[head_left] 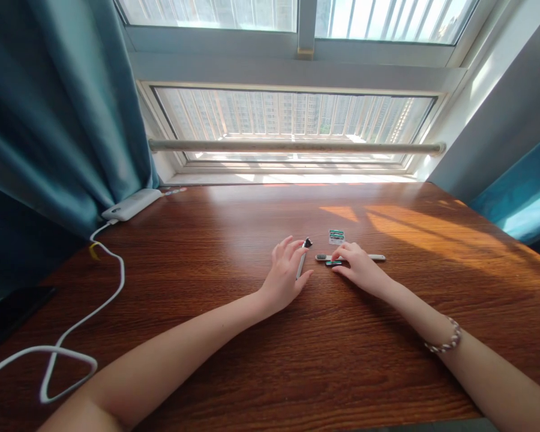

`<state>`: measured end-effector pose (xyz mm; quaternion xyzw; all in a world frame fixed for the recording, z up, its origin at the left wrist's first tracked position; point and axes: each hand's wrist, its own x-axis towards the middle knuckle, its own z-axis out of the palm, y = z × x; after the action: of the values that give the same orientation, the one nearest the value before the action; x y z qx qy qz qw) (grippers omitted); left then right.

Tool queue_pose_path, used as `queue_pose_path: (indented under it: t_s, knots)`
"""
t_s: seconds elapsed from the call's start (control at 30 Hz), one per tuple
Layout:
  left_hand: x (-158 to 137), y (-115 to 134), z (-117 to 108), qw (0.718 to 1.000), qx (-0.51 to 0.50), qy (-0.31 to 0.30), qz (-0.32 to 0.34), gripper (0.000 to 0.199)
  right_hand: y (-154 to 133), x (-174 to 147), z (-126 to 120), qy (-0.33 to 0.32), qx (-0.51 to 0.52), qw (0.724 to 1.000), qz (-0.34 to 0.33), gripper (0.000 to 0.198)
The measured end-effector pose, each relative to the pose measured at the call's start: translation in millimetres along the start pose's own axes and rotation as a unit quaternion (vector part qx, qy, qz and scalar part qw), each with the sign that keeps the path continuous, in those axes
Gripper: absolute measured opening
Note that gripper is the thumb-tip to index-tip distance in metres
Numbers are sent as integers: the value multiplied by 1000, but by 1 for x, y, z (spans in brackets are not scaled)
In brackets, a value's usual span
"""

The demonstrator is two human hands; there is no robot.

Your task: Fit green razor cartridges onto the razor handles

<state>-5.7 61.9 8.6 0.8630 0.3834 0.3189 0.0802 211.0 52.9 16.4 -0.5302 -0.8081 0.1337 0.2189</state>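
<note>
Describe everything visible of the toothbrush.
The toothbrush is slim and white, apparently plastic, with dark grey bristles at its left end and what looks like a small hole near the handle's right end. It lies crosswise on the brown wood-grain table, just beyond a small dark-and-green piece. The right hand hides its middle; whether they touch can't be told.

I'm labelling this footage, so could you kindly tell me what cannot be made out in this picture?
In the head view:
Razor: handle's near end, apparently hidden by the left hand.
Toothbrush: middle stretch, covered by the right hand.
Black-and-green piece: full shape, partly covered by that hand and small.
Green-striped pack: fine detail, too small.
White cable: one end, cut off by the left edge.
</note>
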Motion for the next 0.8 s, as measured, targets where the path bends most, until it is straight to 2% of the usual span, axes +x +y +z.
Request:
queue_pose_path:
  t_s: [0.27,0.43,0.57,0.7,0.8]
  knots:
    - [0,2,-1,999,12,-9,49,34,-5,-4,3,-21,-27,999,-4,4]
    - [0,3,0,997,7,-25,68,29,-6,-6,9,-19,-84,995,-43,3]
    - [0,3,1,996,-4,-35,81,27,-3,-7,15,-11,-92,994,-56,1]
    - [0,2,2,995,-45,-41,77,28,-2,-6,17,-5,-90,994,-60,1]
    - [1,4,1,988,-137,-33,67,30,-7,-6,14,5,-72,994,-78,4]
